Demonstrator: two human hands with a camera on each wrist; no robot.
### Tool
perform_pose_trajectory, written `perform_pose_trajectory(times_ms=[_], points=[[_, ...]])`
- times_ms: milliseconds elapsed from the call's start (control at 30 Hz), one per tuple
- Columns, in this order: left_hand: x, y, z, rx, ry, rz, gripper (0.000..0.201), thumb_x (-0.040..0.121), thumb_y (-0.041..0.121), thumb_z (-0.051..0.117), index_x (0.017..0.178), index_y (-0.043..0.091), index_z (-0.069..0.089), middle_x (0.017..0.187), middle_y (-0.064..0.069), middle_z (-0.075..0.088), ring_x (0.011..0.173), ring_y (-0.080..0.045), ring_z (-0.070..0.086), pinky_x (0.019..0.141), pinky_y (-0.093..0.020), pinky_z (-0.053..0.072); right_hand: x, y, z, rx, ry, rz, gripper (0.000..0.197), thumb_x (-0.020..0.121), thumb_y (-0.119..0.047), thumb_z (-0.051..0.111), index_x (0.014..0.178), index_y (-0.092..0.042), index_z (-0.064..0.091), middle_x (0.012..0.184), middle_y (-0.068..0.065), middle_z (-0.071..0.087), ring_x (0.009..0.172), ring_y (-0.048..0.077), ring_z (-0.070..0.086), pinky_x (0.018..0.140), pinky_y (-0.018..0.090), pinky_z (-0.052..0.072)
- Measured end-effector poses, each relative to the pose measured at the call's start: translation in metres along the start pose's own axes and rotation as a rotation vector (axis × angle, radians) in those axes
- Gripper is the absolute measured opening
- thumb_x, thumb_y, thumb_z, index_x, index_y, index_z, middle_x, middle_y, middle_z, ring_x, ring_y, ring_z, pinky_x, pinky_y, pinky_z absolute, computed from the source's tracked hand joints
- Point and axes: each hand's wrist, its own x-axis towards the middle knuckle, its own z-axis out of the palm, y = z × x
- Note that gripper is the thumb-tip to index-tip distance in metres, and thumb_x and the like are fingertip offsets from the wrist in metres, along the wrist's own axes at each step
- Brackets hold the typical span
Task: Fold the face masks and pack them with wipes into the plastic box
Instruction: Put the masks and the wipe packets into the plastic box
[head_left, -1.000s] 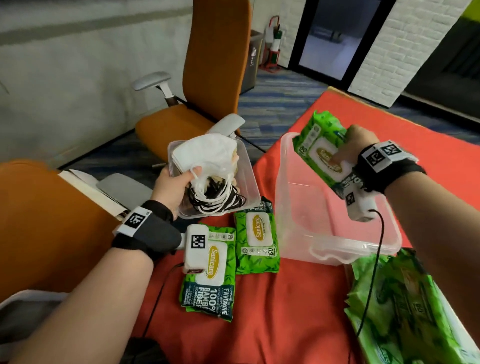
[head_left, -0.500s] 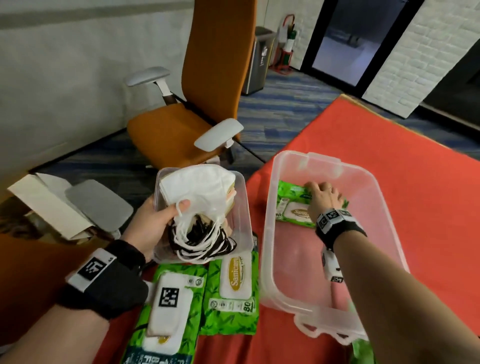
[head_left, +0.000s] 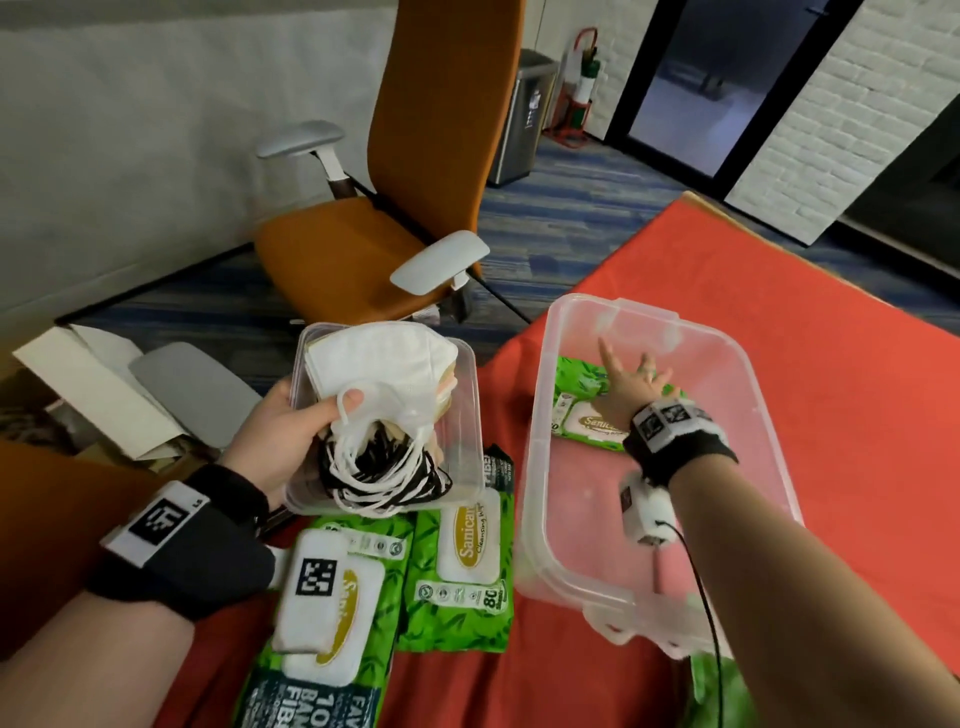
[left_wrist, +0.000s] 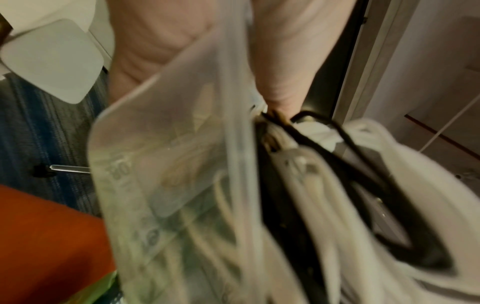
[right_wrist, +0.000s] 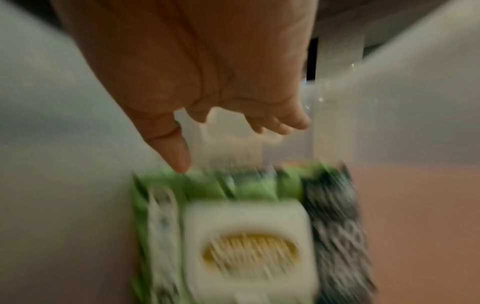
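my right hand (head_left: 631, 384) is inside the large clear plastic box (head_left: 756, 395) on the red table cover (head_left: 857, 364). its fingers are spread and straight, holding nothing. directly under it lies a green pack of wet wipes with a white flip lid (head_left: 582, 410), flat on the box floor against the far left corner. in the right wrist view the thumb tip seems to graze the pack's far edge, though blur keeps me from saying so for certain. judgement: the pack is parked in the corner to leave the rest of the floor free for further items.

my left hand (head_left: 280, 436) grips a small clear plastic container (head_left: 462, 452), raised off the table to the left of the large box. the thumb hooks over the near rim and pins a stack of white folded face masks (head_left: 384, 358) with white and black ear loops (head_left: 384, 467) spilling out of the front. judgement: the thumb is placed so to stop the masks sliding out of the tilted container.

two more green packs of wipes (head_left: 457, 566) lie side by side on the cover beneath the small container, not yet packed. another green pack shows at the lower right edge, mostly hidden by my forearm. judgement: packing is at an early stage, with one pack in and the masks outstanding.

an orange office chair (head_left: 415, 171) stands beyond the table.
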Motion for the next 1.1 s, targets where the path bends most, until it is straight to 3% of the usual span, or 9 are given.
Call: perform_pose_trajectory(times_ms=[133, 267, 333, 433, 533, 633, 733, 967, 1100], points=[[-0.016, 0.012, -0.029, -0.007, 0.059, 0.005, 0.051, 0.069, 0.028, 0.078, 0.116, 0.019, 0.062, 0.115, -0.009, 0.067, 0.108, -0.028, 0.063, 0.099, -0.050, 0.045, -0.052, -0.035, -0.061, 0.115, 0.211, -0.162, 0.066, 0.089, -0.027, 0.051, 0.147, -0.027, 0.019, 0.147, 0.024, 0.024, 0.135, 0.040, 0.024, 0.108, 0.049, 0.023], [-0.039, 0.020, -0.054, -0.010, 0.132, 0.023, 0.027, 0.084, 0.016, 0.066, 0.110, 0.020, 0.062, 0.111, -0.008, 0.068, 0.106, -0.026, 0.063, 0.095, -0.044, 0.047, -0.129, -0.081, -0.083, 0.132, 0.321, -0.419, 0.037, 0.089, -0.019, 0.050, 0.124, -0.007, 0.052, 0.123, 0.022, 0.053, 0.114, 0.034, 0.049, 0.086, 0.034, 0.038], [-0.051, 0.022, -0.064, -0.014, 0.159, 0.017, 0.026, 0.087, 0.013, 0.061, 0.113, 0.018, 0.061, 0.110, -0.006, 0.067, 0.102, -0.023, 0.064, 0.092, -0.043, 0.049, -0.165, -0.101, -0.069, 0.095, 0.298, -0.493, 0.023, 0.088, -0.014, 0.047, 0.103, -0.001, 0.058, 0.102, 0.019, 0.060, 0.095, 0.032, 0.055, 0.070, 0.029, 0.035], [-0.069, 0.019, -0.084, -0.015, 0.196, 0.015, 0.039, 0.085, 0.016, 0.064, 0.123, 0.014, 0.056, 0.115, -0.009, 0.066, 0.105, -0.025, 0.064, 0.093, -0.044, 0.049, -0.196, -0.121, -0.019, 0.087, 0.148, -0.524, 0.024, 0.088, -0.011, 0.045, 0.097, 0.003, 0.063, 0.102, 0.022, 0.064, 0.097, 0.036, 0.058, 0.071, 0.029, 0.039], [-0.084, 0.013, -0.099, -0.009, 0.202, 0.007, 0.042, 0.084, 0.017, 0.066, 0.125, 0.017, 0.055, 0.116, -0.007, 0.066, 0.107, -0.024, 0.063, 0.093, -0.043, 0.049, -0.208, -0.129, 0.049, -0.049, -0.065, -0.475, 0.024, 0.091, -0.019, 0.046, 0.077, -0.002, 0.054, 0.109, 0.020, 0.064, 0.103, 0.034, 0.059, 0.072, 0.030, 0.040], [-0.095, 0.006, -0.106, 0.004, 0.192, 0.014, 0.039, 0.084, 0.014, 0.065, 0.122, 0.018, 0.057, 0.117, -0.006, 0.066, 0.109, -0.024, 0.062, 0.094, -0.042, 0.048, -0.217, -0.136, 0.110, -0.072, -0.279, -0.383, 0.047, 0.095, -0.040, 0.044, 0.104, 0.003, 0.059, 0.119, 0.019, 0.059, 0.111, 0.032, 0.055, 0.082, 0.033, 0.044], [-0.103, -0.001, -0.112, 0.014, 0.175, 0.015, 0.034, 0.083, 0.016, 0.066, 0.117, 0.020, 0.060, 0.117, -0.006, 0.066, 0.108, -0.023, 0.062, 0.098, -0.046, 0.046, -0.226, -0.145, 0.137, 0.144, -0.260, -0.228, 0.067, 0.087, -0.049, 0.054, 0.124, 0.005, 0.044, 0.128, 0.017, 0.051, 0.120, 0.029, 0.049, 0.092, 0.031, 0.040], [-0.112, -0.015, -0.125, 0.031, 0.164, -0.010, 0.063, 0.068, 0.032, 0.079, 0.126, 0.021, 0.055, 0.119, -0.004, 0.066, 0.110, -0.023, 0.062, 0.099, -0.050, 0.045, -0.233, -0.167, 0.164, 0.457, -0.261, 0.022, 0.105, 0.068, -0.049, 0.076, 0.137, 0.004, 0.016, 0.138, 0.018, 0.040, 0.130, 0.030, 0.040, 0.104, 0.038, 0.033], [-0.114, -0.020, -0.130, 0.042, 0.181, -0.005, 0.053, 0.076, 0.026, 0.074, 0.125, 0.019, 0.056, 0.118, -0.004, 0.066, 0.109, -0.022, 0.062, 0.099, -0.048, 0.046, -0.227, -0.171, 0.166, 0.494, -0.314, 0.087, 0.102, 0.062, -0.051, 0.079, 0.133, -0.002, 0.023, 0.137, 0.014, 0.041, 0.127, 0.029, 0.043, 0.104, 0.039, 0.036]])
